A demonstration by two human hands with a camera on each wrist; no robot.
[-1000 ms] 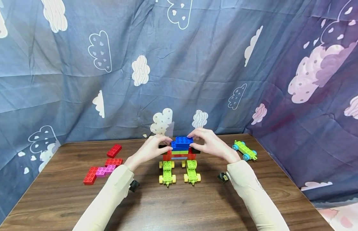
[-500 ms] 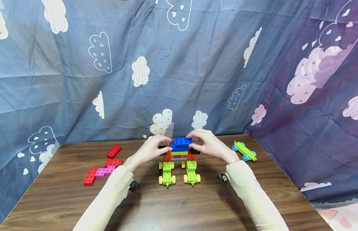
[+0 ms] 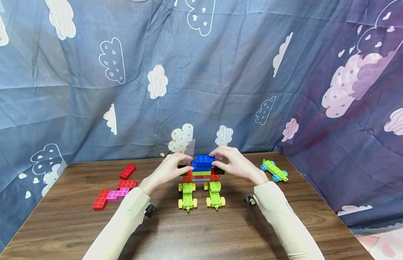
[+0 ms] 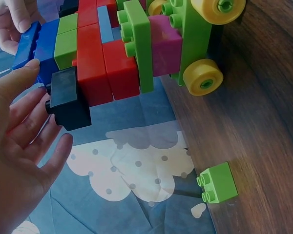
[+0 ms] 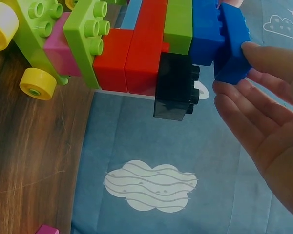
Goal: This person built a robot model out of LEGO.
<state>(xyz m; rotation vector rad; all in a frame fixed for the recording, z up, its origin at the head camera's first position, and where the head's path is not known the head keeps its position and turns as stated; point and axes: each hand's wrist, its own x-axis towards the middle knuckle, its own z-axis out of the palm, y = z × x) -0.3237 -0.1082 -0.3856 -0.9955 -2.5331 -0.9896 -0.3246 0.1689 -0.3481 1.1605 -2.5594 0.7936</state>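
In the head view, a toy brick figure stands mid-table on two lime wheeled bases (image 3: 215, 195) with yellow wheels. Red bricks (image 5: 145, 53), lime bricks (image 4: 67, 41) and black bricks (image 5: 173, 85) form its upper part. A lower blue brick (image 4: 49, 51) lies over the lime layer, and an upper blue brick (image 5: 232, 44) sits on it, slightly tilted with a narrow gap in the right wrist view. My right hand (image 3: 232, 162) pinches the upper blue brick by its end. My left hand (image 3: 169, 168) pinches the lower blue brick's left end, beside a black brick.
Red bricks (image 3: 100, 200) and pink bricks (image 3: 117, 194) lie on the left of the wooden table (image 3: 201, 234). A lime car base (image 3: 274, 170) with blue wheels stands at the right. A small lime brick (image 4: 219, 183) lies near the cloth backdrop (image 3: 133, 108).
The upper blue brick has shifted slightly left over the lower one, my right hand moving with it. My left hand stays at the figure's left side.
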